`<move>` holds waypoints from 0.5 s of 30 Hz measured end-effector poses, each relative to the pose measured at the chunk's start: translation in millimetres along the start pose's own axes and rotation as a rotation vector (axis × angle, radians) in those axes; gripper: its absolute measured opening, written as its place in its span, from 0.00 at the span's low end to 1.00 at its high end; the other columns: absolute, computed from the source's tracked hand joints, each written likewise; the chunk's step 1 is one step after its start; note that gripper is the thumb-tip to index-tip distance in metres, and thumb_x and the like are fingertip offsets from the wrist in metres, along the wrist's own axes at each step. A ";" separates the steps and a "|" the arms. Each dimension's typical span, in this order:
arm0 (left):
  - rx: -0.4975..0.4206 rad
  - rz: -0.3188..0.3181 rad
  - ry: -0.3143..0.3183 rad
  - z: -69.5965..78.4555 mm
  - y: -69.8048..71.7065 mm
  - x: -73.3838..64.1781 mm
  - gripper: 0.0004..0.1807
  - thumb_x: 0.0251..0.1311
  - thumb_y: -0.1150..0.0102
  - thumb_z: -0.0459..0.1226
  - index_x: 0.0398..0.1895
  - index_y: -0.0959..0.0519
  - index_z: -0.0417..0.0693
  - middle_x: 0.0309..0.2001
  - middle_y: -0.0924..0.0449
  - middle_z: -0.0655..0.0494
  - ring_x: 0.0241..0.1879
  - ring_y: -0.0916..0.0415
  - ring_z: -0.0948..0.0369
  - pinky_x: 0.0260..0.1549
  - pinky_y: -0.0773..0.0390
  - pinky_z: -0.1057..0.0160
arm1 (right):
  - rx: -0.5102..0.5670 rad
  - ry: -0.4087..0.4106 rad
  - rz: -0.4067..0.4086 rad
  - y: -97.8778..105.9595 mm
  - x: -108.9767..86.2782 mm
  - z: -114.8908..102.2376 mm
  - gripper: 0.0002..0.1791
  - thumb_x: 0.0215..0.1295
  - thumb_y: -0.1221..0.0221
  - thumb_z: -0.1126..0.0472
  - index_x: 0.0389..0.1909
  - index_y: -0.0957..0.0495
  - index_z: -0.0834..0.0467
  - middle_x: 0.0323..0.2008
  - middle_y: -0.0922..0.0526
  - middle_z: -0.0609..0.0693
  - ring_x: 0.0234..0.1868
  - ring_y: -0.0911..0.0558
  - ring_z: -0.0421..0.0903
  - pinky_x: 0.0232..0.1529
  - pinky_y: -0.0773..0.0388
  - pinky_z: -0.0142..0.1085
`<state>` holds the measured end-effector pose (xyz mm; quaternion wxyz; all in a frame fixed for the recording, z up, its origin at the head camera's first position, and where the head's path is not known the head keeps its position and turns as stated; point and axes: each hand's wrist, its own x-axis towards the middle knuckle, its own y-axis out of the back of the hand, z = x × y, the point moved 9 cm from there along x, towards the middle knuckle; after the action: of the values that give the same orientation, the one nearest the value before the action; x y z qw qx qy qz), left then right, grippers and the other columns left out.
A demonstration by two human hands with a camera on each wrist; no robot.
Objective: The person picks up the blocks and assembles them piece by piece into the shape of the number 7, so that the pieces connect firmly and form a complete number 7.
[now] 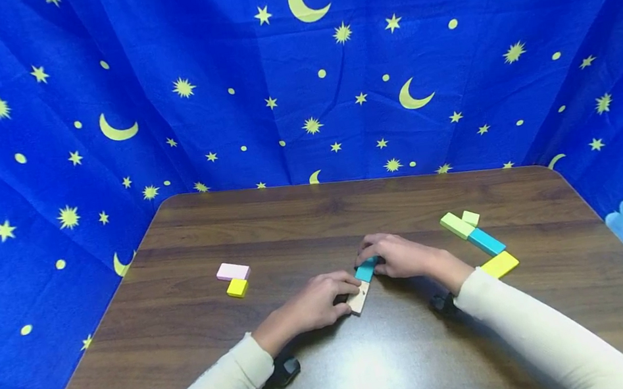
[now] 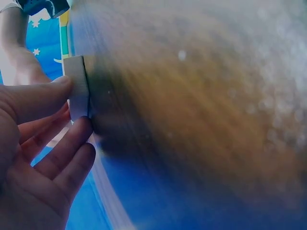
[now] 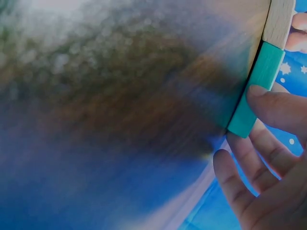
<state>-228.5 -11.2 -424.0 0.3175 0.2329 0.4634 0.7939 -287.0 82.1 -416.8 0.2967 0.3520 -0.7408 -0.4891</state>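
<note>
Near the middle of the table, a plain wooden block (image 1: 360,298) and a blue-green block (image 1: 366,270) lie end to end in one slanting line. My left hand (image 1: 319,301) grips the wooden block between thumb and fingers. Farther up the line, my right hand (image 1: 396,255) holds the blue-green block, its thumb on the near side. In the right wrist view the ends of the wooden block (image 3: 279,21) and the blue-green block (image 3: 259,91) meet. The left wrist view shows the thumb and fingertips on the wooden block (image 2: 78,88).
On the left a pink block (image 1: 233,271) touches a yellow block (image 1: 238,288). To the right lie a long light green block (image 1: 457,226), a small light green block (image 1: 471,218), a blue block (image 1: 486,241) and a yellow block (image 1: 499,265) beside the right sleeve. A blue curtain (image 1: 242,44) hangs behind the table.
</note>
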 end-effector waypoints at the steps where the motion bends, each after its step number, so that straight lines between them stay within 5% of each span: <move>1: 0.003 0.000 0.000 -0.1 -0.2 0.1 0.19 0.59 0.33 0.35 0.55 0.18 0.43 0.59 0.19 0.54 0.61 0.22 0.56 0.64 0.24 0.57 | 0.003 -0.003 0.001 -0.3 -0.1 0.5 0.16 0.58 0.35 0.70 0.47 0.15 0.55 0.49 0.17 0.54 0.50 0.17 0.51 0.53 0.18 0.46; 9: -0.013 0.013 -0.017 0.3 2.8 1.0 0.19 0.58 0.33 0.35 0.54 0.17 0.43 0.62 0.21 0.51 0.64 0.24 0.54 0.65 0.26 0.55 | -0.005 0.000 0.017 -0.9 -1.0 1.2 0.17 0.58 0.35 0.70 0.47 0.15 0.53 0.48 0.17 0.52 0.51 0.18 0.50 0.54 0.18 0.46; 15: -0.007 0.002 -0.010 -4.0 4.5 5.5 0.18 0.60 0.36 0.36 0.54 0.17 0.43 0.64 0.22 0.51 0.65 0.25 0.53 0.65 0.25 0.55 | 0.008 -0.062 -0.014 -2.3 -2.9 4.6 0.20 0.62 0.36 0.67 0.56 0.20 0.57 0.54 0.18 0.54 0.57 0.20 0.53 0.60 0.22 0.50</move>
<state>-236.2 -11.2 -421.5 0.3199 0.2364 0.4588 0.7945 -288.4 86.2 -420.8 0.2686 0.3430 -0.7492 -0.4988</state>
